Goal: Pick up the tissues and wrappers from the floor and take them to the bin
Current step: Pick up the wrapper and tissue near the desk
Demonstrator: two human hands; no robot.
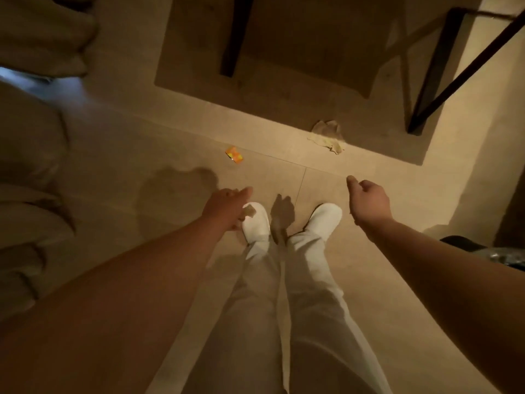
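A crumpled pale tissue (328, 136) lies on the tiled floor ahead of my right foot, near a black table leg. A small orange wrapper (234, 155) lies on the floor ahead of my left foot. My left hand (225, 207) hangs over my left white shoe, its fingers pinching a small beige crumpled scrap (250, 211). My right hand (366, 200) hangs above the floor to the right of my right shoe, seen from its back. Its fingers are curled under and nothing shows in them. Both hands are well short of the tissue and the wrapper.
A table stands ahead with black legs (235, 35) and a slanted black frame (443, 75). A beige sofa (28, 166) fills the left side. A dark rounded container with a shiny liner (500, 255) sits at the right edge. The light is dim.
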